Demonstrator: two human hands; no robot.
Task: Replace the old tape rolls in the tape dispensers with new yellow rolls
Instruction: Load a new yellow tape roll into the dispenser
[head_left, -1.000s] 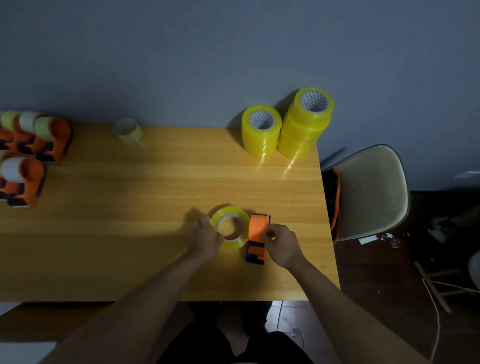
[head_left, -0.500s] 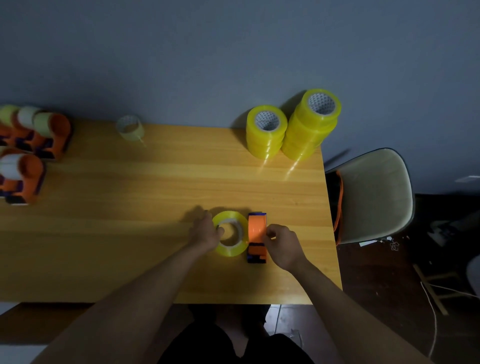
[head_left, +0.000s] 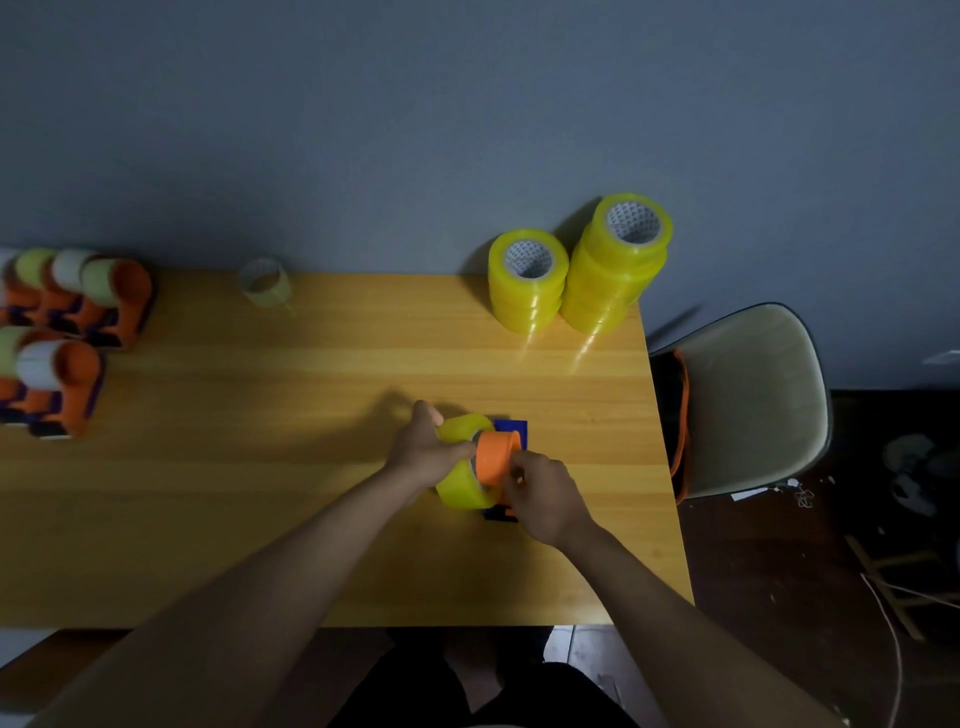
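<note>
My left hand (head_left: 426, 449) grips a yellow tape roll (head_left: 460, 488), held on edge against the orange drum of an orange and blue tape dispenser (head_left: 496, 457) near the table's front right. My right hand (head_left: 543, 493) holds the dispenser from the right side, fingers curled on it. The roll's core meets the drum; how far it sits on the drum is hidden by my hands. Two stacks of new yellow rolls (head_left: 615, 260) stand at the back right corner. Several orange dispensers with pale rolls (head_left: 78, 306) are grouped at the far left.
A nearly spent pale roll (head_left: 264, 283) lies at the table's back edge, left of centre. The wooden table (head_left: 260, 467) ends close to the right of my hands. A beige chair (head_left: 753, 395) stands beside that edge, over a dark cluttered floor.
The yellow roll lay flat beside the dispenser. My left hand has tipped it upright and pushed it right against the orange drum, while my right hand kept hold of the dispenser.
</note>
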